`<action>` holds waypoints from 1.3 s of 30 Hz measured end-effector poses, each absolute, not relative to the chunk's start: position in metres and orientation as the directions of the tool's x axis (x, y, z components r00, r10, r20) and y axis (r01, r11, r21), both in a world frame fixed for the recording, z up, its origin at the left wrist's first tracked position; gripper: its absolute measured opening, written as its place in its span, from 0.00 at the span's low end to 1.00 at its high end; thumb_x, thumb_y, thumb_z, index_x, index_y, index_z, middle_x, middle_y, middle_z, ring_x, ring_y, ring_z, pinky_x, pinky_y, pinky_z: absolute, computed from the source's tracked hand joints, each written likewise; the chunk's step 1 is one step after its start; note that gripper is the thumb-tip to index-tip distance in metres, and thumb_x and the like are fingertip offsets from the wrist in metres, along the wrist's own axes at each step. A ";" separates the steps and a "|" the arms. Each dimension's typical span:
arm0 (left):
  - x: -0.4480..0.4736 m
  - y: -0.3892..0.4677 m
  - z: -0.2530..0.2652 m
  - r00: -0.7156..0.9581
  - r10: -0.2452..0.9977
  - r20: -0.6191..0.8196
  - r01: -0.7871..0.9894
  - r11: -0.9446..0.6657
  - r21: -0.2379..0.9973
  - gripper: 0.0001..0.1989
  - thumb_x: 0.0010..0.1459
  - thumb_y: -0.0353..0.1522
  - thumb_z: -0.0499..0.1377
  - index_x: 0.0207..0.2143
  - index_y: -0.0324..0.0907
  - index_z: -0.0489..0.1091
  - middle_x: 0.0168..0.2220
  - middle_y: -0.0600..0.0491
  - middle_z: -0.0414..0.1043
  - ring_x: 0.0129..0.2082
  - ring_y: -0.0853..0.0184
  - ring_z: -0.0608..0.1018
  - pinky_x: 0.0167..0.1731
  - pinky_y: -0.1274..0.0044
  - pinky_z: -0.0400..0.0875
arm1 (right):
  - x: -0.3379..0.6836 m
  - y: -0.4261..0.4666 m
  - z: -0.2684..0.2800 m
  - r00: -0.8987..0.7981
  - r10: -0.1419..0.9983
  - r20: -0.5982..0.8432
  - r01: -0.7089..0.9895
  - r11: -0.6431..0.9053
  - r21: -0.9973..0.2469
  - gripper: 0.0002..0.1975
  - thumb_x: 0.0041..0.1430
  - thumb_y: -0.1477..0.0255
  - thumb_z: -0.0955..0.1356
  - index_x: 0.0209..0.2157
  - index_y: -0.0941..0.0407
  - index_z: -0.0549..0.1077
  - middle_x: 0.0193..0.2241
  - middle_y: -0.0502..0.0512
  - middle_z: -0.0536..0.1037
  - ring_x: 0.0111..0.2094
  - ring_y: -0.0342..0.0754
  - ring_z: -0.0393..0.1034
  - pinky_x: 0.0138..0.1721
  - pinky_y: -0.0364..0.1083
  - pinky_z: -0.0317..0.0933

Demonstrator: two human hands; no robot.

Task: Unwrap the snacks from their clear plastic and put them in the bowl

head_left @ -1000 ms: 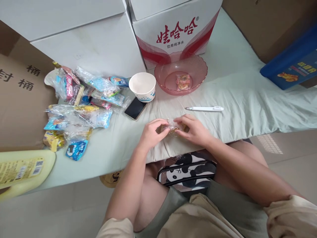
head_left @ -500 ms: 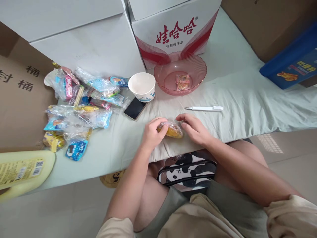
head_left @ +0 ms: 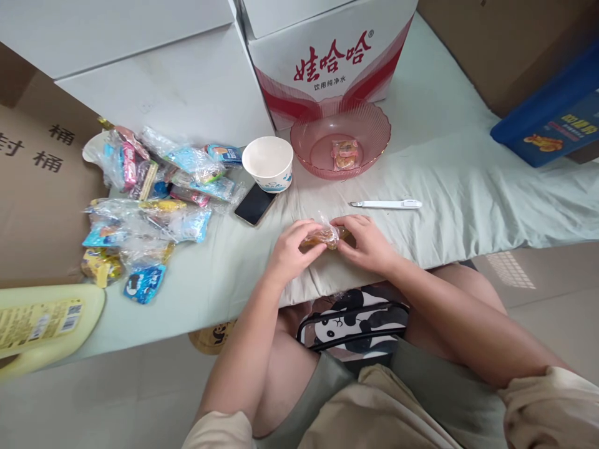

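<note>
Between my two hands, near the front edge of the cloth-covered table, is a yellow-brown snack in clear plastic wrap (head_left: 325, 237). My left hand (head_left: 294, 249) grips its left end between thumb and fingers. My right hand (head_left: 364, 242) has thumb and fingers closed on its right end. Part of the snack is hidden by the fingers, and a loose flap of wrap sticks up between the hands. Just beyond lies a white utility knife (head_left: 387, 204). A pink ribbed bowl (head_left: 311, 149) behind it holds a small wrapped biscuit pack (head_left: 345, 156).
At the left lies a pile of wrapped snacks (head_left: 154, 218). A white paper cup (head_left: 269, 168) stands beside a black phone (head_left: 254, 206). White boxes (head_left: 322, 62) line the back. A blue container (head_left: 547, 118) is at right, a yellow bottle (head_left: 51, 321) at front left.
My right hand has closed on the right end of the wrapped snack. The snack has turned more level, and its wrap is now bunched up between my hands.
</note>
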State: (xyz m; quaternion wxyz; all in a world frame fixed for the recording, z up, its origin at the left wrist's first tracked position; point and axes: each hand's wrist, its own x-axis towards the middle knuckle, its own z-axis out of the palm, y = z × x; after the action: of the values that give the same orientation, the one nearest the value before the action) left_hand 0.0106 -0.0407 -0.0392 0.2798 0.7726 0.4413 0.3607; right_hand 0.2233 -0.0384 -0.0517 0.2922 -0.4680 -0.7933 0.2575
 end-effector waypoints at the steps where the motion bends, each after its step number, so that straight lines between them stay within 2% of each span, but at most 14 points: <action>1: 0.010 -0.040 -0.040 0.340 0.881 0.328 0.485 -0.463 0.742 0.10 0.60 0.34 0.62 0.44 0.44 0.75 0.48 0.47 0.78 0.50 0.62 0.80 0.52 0.67 0.74 | 0.224 -0.037 -0.051 -0.384 0.894 0.230 0.583 0.428 -0.691 0.15 0.58 0.73 0.65 0.47 0.53 0.72 0.43 0.60 0.80 0.47 0.58 0.74 0.51 0.59 0.63; 3: 0.011 -0.039 -0.040 0.317 0.876 0.363 0.486 -0.479 0.731 0.07 0.63 0.33 0.59 0.39 0.44 0.77 0.44 0.48 0.79 0.46 0.64 0.81 0.50 0.68 0.76 | 0.225 -0.036 -0.049 -0.383 0.890 0.249 0.550 0.436 -0.712 0.16 0.58 0.76 0.63 0.47 0.53 0.72 0.43 0.60 0.80 0.46 0.56 0.74 0.49 0.57 0.65; 6: 0.016 -0.041 -0.039 0.214 0.899 0.382 0.501 -0.437 0.747 0.09 0.64 0.34 0.56 0.34 0.43 0.76 0.38 0.49 0.80 0.40 0.65 0.81 0.44 0.71 0.77 | 0.225 -0.037 -0.048 -0.408 0.870 0.279 0.489 0.465 -0.738 0.18 0.59 0.78 0.61 0.49 0.54 0.72 0.46 0.60 0.78 0.47 0.55 0.74 0.49 0.56 0.67; 10: 0.023 -0.045 -0.039 0.056 0.941 0.333 0.491 -0.316 0.812 0.08 0.64 0.34 0.56 0.36 0.42 0.73 0.36 0.50 0.78 0.37 0.67 0.80 0.37 0.75 0.77 | 0.223 -0.040 -0.047 -0.427 0.852 0.303 0.421 0.484 -0.767 0.16 0.63 0.69 0.63 0.51 0.54 0.72 0.48 0.61 0.77 0.48 0.55 0.73 0.50 0.57 0.68; 12: 0.024 -0.046 -0.040 0.124 0.926 0.356 0.514 -0.367 0.776 0.07 0.60 0.34 0.59 0.40 0.43 0.72 0.40 0.49 0.76 0.41 0.65 0.79 0.40 0.73 0.78 | 0.221 -0.042 -0.049 -0.395 0.870 0.294 0.415 0.454 -0.788 0.15 0.62 0.64 0.67 0.49 0.53 0.73 0.47 0.61 0.76 0.47 0.55 0.73 0.49 0.56 0.69; 14: 0.024 -0.047 -0.041 0.235 0.888 0.394 0.558 -0.455 0.694 0.11 0.56 0.34 0.63 0.42 0.44 0.73 0.45 0.47 0.74 0.45 0.63 0.78 0.44 0.71 0.78 | 0.219 -0.042 -0.051 -0.376 0.881 0.285 0.420 0.437 -0.795 0.13 0.62 0.65 0.68 0.47 0.53 0.75 0.46 0.60 0.76 0.46 0.54 0.74 0.48 0.55 0.71; 17: 0.022 -0.047 -0.043 0.293 0.861 0.416 0.617 -0.502 0.606 0.06 0.59 0.35 0.62 0.37 0.44 0.76 0.48 0.46 0.70 0.47 0.62 0.77 0.43 0.70 0.78 | 0.217 -0.043 -0.054 -0.401 0.873 0.278 0.414 0.444 -0.794 0.13 0.62 0.67 0.67 0.47 0.52 0.76 0.46 0.60 0.76 0.45 0.53 0.74 0.46 0.54 0.72; 19: 0.023 -0.047 -0.044 0.272 0.857 0.438 0.628 -0.503 0.594 0.07 0.62 0.35 0.59 0.34 0.44 0.77 0.47 0.46 0.70 0.47 0.62 0.77 0.43 0.70 0.77 | 0.216 -0.042 -0.054 -0.412 0.870 0.270 0.416 0.443 -0.794 0.13 0.62 0.67 0.67 0.47 0.53 0.76 0.47 0.60 0.75 0.46 0.53 0.74 0.47 0.53 0.72; 22: 0.025 -0.048 -0.044 0.216 0.860 0.463 0.610 -0.489 0.624 0.09 0.64 0.36 0.57 0.33 0.43 0.75 0.45 0.46 0.70 0.44 0.63 0.77 0.43 0.70 0.77 | 0.216 -0.043 -0.054 -0.420 0.870 0.259 0.422 0.440 -0.793 0.14 0.62 0.67 0.68 0.48 0.53 0.76 0.48 0.61 0.75 0.48 0.53 0.74 0.48 0.54 0.72; 27: 0.022 -0.044 -0.043 -0.001 0.918 0.397 0.484 -0.347 0.803 0.13 0.68 0.40 0.52 0.34 0.43 0.68 0.40 0.48 0.70 0.43 0.65 0.77 0.37 0.74 0.77 | 0.216 -0.044 -0.054 -0.448 0.860 0.244 0.428 0.446 -0.786 0.14 0.61 0.69 0.68 0.49 0.55 0.76 0.48 0.62 0.75 0.45 0.52 0.75 0.47 0.52 0.73; 29: 0.018 -0.042 -0.042 0.037 0.899 0.436 0.464 -0.402 0.790 0.12 0.66 0.41 0.55 0.34 0.43 0.69 0.40 0.49 0.69 0.43 0.65 0.77 0.40 0.73 0.77 | 0.217 -0.043 -0.056 -0.442 0.866 0.234 0.433 0.434 -0.790 0.14 0.62 0.68 0.68 0.49 0.54 0.76 0.48 0.61 0.75 0.44 0.52 0.75 0.47 0.52 0.73; 31: 0.014 -0.042 -0.042 0.197 0.862 0.468 0.488 -0.500 0.715 0.10 0.61 0.41 0.62 0.36 0.43 0.72 0.42 0.49 0.69 0.45 0.63 0.77 0.45 0.70 0.77 | 0.217 -0.043 -0.057 -0.432 0.871 0.233 0.427 0.425 -0.799 0.15 0.63 0.66 0.68 0.49 0.53 0.76 0.48 0.61 0.75 0.45 0.52 0.75 0.48 0.53 0.72; 34: 0.012 -0.042 -0.045 0.357 0.834 0.420 0.503 -0.551 0.666 0.09 0.58 0.38 0.66 0.38 0.44 0.78 0.47 0.47 0.70 0.48 0.62 0.77 0.49 0.68 0.76 | 0.217 -0.041 -0.060 -0.425 0.873 0.239 0.412 0.422 -0.808 0.15 0.65 0.63 0.67 0.50 0.53 0.76 0.48 0.61 0.75 0.48 0.54 0.74 0.48 0.54 0.72; 39: 0.013 -0.042 -0.048 0.258 0.888 0.381 0.400 -0.457 0.794 0.08 0.61 0.37 0.64 0.35 0.45 0.82 0.44 0.49 0.73 0.42 0.67 0.79 0.43 0.72 0.77 | 0.217 -0.040 -0.059 -0.426 0.873 0.239 0.406 0.420 -0.811 0.17 0.65 0.61 0.67 0.51 0.53 0.77 0.48 0.62 0.75 0.48 0.55 0.74 0.49 0.55 0.72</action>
State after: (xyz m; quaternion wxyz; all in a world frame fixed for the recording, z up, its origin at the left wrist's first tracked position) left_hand 0.0130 -0.0417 -0.0483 0.2862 0.7396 0.4355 0.4259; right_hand 0.2168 -0.0402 -0.0592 0.3396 -0.4145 -0.7713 0.3435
